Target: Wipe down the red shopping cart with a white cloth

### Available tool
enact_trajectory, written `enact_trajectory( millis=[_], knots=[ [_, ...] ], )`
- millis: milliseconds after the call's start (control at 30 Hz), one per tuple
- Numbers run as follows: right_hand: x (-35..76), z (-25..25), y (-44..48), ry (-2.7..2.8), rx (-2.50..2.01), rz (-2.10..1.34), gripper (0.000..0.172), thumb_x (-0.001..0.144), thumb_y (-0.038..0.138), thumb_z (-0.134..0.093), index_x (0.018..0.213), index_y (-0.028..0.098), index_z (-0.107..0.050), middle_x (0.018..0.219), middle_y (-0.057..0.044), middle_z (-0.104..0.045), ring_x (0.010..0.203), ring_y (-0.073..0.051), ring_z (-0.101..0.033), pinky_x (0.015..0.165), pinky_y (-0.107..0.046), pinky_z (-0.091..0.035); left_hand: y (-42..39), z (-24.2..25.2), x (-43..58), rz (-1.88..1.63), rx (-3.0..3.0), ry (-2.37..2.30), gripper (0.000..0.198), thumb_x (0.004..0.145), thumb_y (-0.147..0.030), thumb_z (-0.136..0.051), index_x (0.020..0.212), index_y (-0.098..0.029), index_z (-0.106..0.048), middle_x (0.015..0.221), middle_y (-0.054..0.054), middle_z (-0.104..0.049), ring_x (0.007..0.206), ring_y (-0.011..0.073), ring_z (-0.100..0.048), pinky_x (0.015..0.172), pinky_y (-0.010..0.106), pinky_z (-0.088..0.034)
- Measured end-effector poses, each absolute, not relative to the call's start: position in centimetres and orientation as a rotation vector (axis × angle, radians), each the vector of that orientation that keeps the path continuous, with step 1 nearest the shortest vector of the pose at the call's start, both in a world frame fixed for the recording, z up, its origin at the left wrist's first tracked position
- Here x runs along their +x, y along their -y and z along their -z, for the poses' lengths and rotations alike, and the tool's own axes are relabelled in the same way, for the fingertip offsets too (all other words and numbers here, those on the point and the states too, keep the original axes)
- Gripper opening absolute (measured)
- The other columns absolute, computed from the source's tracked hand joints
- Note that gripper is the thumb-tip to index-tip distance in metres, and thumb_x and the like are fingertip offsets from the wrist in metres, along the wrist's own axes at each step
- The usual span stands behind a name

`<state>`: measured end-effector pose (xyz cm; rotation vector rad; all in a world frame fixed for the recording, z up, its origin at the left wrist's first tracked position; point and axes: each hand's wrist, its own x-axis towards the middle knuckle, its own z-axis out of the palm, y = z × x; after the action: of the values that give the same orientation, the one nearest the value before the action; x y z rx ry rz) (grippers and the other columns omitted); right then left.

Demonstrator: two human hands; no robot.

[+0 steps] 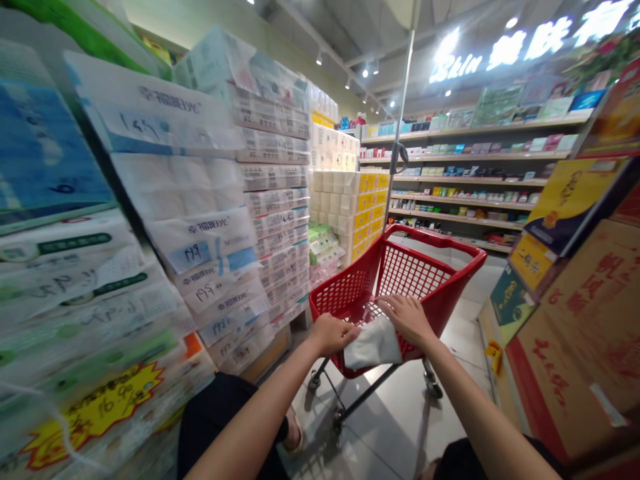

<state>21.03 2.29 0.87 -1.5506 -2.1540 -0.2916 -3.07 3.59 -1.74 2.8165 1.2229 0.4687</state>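
Note:
A red shopping cart [425, 270] with grid walls stands in front of me. A white cloth [374, 345] hangs over its near edge. My left hand [335, 335] is closed at the left side of the cloth, fingers curled over its edge at the cart's rim. On the other side, my right hand [407, 319] lies over the cloth's upper right corner with fingers stretched out towards the left; its thumb is hidden. Part of the basket's inside shows beyond my hands, and its near rim is mostly covered by the cloth and hands.
Tall stacks of wrapped tissue packs [205, 233] line the left side. Cardboard boxes [580, 333] are piled at the right. Shelves of small goods [465, 157] run along the back. A thin metal pole [400, 120] rises behind the cart, above the tiled floor [380, 427].

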Motion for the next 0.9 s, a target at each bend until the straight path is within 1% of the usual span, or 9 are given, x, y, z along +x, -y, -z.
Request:
enact_trajectory(
  millis=[67, 100, 167, 233, 333, 467, 633, 733, 900],
  knots=[
    [18.3, -0.6, -1.4, 2.201, -1.484, 0.332, 0.041, 0.095, 0.054, -0.034, 0.121, 0.033, -0.058, 0.119, -0.003, -0.064, 0.109, -0.021, -0.054, 0.096, -0.038, -0.029, -3.7, 2.6, -2.7, -0.545, 2.799, -1.257, 0.048, 0.099, -0.043, -0.028, 0.079, -0.022, -0.067, 0.078, 0.001, -0.071, 0.075, 0.0154, -0.064, 0.078, 0.030, -0.038],
    [16.9, -0.3, -0.9, 2.256, -1.457, 0.323, 0.042, 0.095, 0.053, -0.036, 0.123, 0.031, -0.058, 0.115, -0.004, -0.066, 0.106, -0.021, -0.056, 0.094, -0.037, -0.030, -3.8, 2.9, -2.5, -0.583, 2.794, -1.268, 0.047, 0.099, -0.039, -0.029, 0.078, -0.020, -0.067, 0.078, 0.002, -0.071, 0.075, 0.0151, -0.063, 0.079, 0.031, -0.037],
    [14.7, 0.6, -0.1, 2.304, -1.472, 0.304, 0.042, 0.098, 0.046, -0.032, 0.122, 0.025, -0.059, 0.097, -0.007, -0.070, 0.092, -0.020, -0.059, 0.087, -0.036, -0.033, -3.8, 3.3, -2.2, -0.639, 2.782, -1.284, 0.043, 0.098, -0.030, -0.030, 0.076, -0.018, -0.066, 0.079, 0.004, -0.070, 0.075, 0.0154, -0.062, 0.079, 0.032, -0.036],
    [13.8, 1.5, 0.5, 2.307, -1.459, 0.321, 0.043, 0.099, 0.042, -0.031, 0.125, 0.020, -0.057, 0.091, -0.008, -0.071, 0.087, -0.020, -0.060, 0.085, -0.036, -0.033, -3.9, 3.5, -2.2, -0.665, 2.773, -1.285, 0.041, 0.098, -0.025, -0.029, 0.079, -0.017, -0.065, 0.079, 0.005, -0.069, 0.076, 0.0161, -0.062, 0.079, 0.032, -0.036],
    [15.0, 2.5, 0.7, 2.339, -1.310, 0.383, 0.045, 0.098, 0.042, -0.037, 0.134, 0.020, -0.050, 0.103, -0.009, -0.069, 0.095, -0.021, -0.058, 0.090, -0.036, -0.034, -3.9, 3.4, -2.5, -0.649, 2.784, -1.232, 0.040, 0.098, -0.022, -0.028, 0.083, -0.018, -0.065, 0.079, 0.004, -0.069, 0.077, 0.0159, -0.062, 0.079, 0.031, -0.036],
    [20.1, 2.8, 0.4, 2.433, -1.177, 0.428, 0.039, 0.096, 0.041, -0.043, 0.131, 0.030, -0.054, 0.117, -0.005, -0.065, 0.108, -0.020, -0.054, 0.100, -0.037, -0.033, -3.5, 3.3, -2.8, -0.619, 2.780, -1.226, 0.042, 0.098, -0.024, -0.026, 0.084, -0.020, -0.065, 0.079, 0.002, -0.070, 0.076, 0.0148, -0.062, 0.080, 0.030, -0.038],
    [27.6, 2.0, -0.5, 2.247, -1.440, 0.557, 0.041, 0.099, 0.037, -0.032, 0.136, 0.034, -0.048, 0.137, 0.000, -0.053, 0.131, -0.020, -0.041, 0.114, -0.044, -0.017, -3.2, 3.3, -2.6, -0.614, 2.785, -1.266, 0.040, 0.097, -0.029, -0.029, 0.080, -0.020, -0.064, 0.078, 0.002, -0.069, 0.074, 0.0146, -0.061, 0.082, 0.029, -0.038],
    [29.2, 1.5, -1.0, 2.155, -1.557, 0.557, 0.041, 0.099, 0.041, -0.028, 0.131, 0.032, -0.052, 0.134, 0.000, -0.055, 0.132, -0.020, -0.039, 0.115, -0.046, -0.014, -3.1, 3.5, -2.5, -0.655, 2.782, -1.262, 0.039, 0.096, -0.028, -0.028, 0.080, -0.021, -0.063, 0.078, 0.001, -0.069, 0.073, 0.0143, -0.061, 0.083, 0.030, -0.038],
    [23.8, 2.4, 0.1, 2.068, -1.550, 0.527, 0.039, 0.095, 0.049, -0.036, 0.111, 0.022, -0.058, 0.117, -0.010, -0.059, 0.123, -0.027, -0.043, 0.112, -0.048, -0.022, -2.9, 3.5, -2.1, -0.727, 2.730, -1.283, 0.035, 0.095, -0.025, -0.028, 0.087, -0.021, -0.062, 0.077, -0.001, -0.068, 0.073, 0.0138, -0.061, 0.085, 0.030, -0.037]
  ],
)
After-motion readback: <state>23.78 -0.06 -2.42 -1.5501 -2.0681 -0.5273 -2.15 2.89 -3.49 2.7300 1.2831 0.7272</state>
